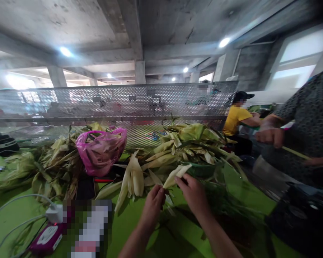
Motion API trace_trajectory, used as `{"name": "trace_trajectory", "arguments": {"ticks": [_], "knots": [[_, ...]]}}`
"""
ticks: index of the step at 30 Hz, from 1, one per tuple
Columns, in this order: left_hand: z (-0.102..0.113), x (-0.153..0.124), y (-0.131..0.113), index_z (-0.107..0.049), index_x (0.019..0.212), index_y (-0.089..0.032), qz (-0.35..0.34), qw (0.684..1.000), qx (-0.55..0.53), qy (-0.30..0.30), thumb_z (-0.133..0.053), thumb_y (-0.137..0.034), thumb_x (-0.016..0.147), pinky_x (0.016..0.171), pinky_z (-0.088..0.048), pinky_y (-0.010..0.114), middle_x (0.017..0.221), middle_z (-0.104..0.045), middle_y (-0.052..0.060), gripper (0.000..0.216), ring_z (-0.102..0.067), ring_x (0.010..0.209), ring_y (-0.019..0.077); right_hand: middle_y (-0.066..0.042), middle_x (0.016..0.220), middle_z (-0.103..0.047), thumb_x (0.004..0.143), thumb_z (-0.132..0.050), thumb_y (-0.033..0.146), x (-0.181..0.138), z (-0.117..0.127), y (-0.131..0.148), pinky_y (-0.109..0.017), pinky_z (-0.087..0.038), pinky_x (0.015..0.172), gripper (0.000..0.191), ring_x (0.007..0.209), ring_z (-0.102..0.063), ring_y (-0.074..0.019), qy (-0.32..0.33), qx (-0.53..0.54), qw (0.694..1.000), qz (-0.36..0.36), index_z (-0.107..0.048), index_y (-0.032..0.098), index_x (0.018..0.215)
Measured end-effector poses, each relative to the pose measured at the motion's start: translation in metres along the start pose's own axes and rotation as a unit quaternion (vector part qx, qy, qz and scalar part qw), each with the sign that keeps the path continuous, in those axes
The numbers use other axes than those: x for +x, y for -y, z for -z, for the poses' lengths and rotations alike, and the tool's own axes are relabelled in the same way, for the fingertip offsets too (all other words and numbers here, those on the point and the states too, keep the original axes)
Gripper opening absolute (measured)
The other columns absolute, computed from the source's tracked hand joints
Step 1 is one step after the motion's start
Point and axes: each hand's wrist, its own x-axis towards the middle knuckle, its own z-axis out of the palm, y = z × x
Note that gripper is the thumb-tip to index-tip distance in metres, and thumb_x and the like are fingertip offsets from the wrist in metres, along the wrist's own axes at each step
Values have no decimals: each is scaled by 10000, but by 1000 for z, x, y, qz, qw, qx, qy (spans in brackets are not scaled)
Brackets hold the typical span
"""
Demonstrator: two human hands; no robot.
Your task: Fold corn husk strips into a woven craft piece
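A pale corn husk (174, 175) is stretched between my two hands above the green tabletop. My left hand (155, 199) pinches its lower end, fingers closed. Higher up and to the right, my right hand (190, 188) grips the husk near its upper end with thumb and fingers. Just left of my hands stands a bunch of peeled husks (133, 175), folded and pointed at the top. Beyond my hands rises a large heap of corn husks (188, 141), partly over a green basin (203, 169). Loose husk strips under my hands are partly hidden.
A pink plastic bag (101, 150) sits among more husks (56, 161) at left. A purple power strip (47, 238) with a white charger (54, 214) lies front left, beside a blurred-out screen (93, 229). A perforated metal screen (140, 104) stands behind. People (235, 116) are at right.
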Motion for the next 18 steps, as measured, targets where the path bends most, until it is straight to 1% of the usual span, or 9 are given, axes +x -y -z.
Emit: {"name": "trace_trajectory", "arguments": {"ticks": [2,3,5,8,10,12,14,16,18], "knots": [[1,2,1,-549,772,-178,1,1000,-12,-28,-555,-627,799,500,-234,236,578,-364,-67,450,-307,525,102,-49,755,-699,859,-596,383,-5,-1,10,-331,-442,716,200,728,-613,-230,-20,18,997,75,-663,226,755],[2,2,1,-531,755,-185,-1,999,-26,-44,-569,-627,789,498,-237,234,580,-364,-69,445,-310,524,101,-56,825,-711,873,-595,357,-9,-2,15,-335,-450,771,169,796,-627,-237,-11,36,992,118,-678,229,799],[5,3,-2,-500,734,-193,-9,995,-68,-70,-613,-605,769,510,-264,229,600,-384,-66,429,-332,537,99,-54,891,-709,889,-589,288,-19,-7,27,-329,-457,818,127,870,-632,-233,58,56,976,202,-692,243,830],[13,3,-8,-509,759,-192,-17,982,-172,-82,-689,-547,726,607,-364,231,690,-482,-41,400,-446,625,112,-44,886,-687,847,-574,130,-32,-16,40,-327,-458,789,178,875,-619,-229,180,-11,945,274,-700,256,839],[16,4,-11,-524,779,-193,-6,968,-242,-70,-731,-508,686,686,-407,244,749,-535,-22,389,-507,697,131,-49,885,-674,789,-556,47,-37,-19,45,-340,-447,778,257,871,-605,-235,200,-85,933,288,-704,249,848],[17,6,-12,-521,762,-194,3,958,-280,-58,-754,-484,661,694,-412,242,750,-540,-19,386,-513,702,133,-53,889,-669,747,-547,15,-39,-20,46,-354,-438,789,285,883,-596,-242,190,-116,930,292,-705,237,829],[17,6,-13,-511,728,-190,5,960,-274,-49,-767,-490,647,651,-392,232,718,-523,-23,403,-481,660,120,-47,906,-674,738,-535,21,-37,-19,45,-354,-439,814,297,906,-597,-237,193,-78,939,275,-708,236,846],[16,5,-15,-498,705,-186,2,972,-230,-56,-754,-517,668,592,-346,220,671,-478,-39,420,-419,606,102,-32,903,-680,772,-531,78,-33,-16,40,-326,-452,787,278,878,-604,-215,193,15,960,202,-708,237,914],[14,3,-17,-498,711,-185,-4,984,-161,-73,-701,-542,730,539,-278,217,631,-414,-59,411,-341,563,91,-18,800,-668,822,-559,210,-26,-15,32,-288,-449,673,160,748,-589,-186,166,116,976,74,-705,215,889]]}}
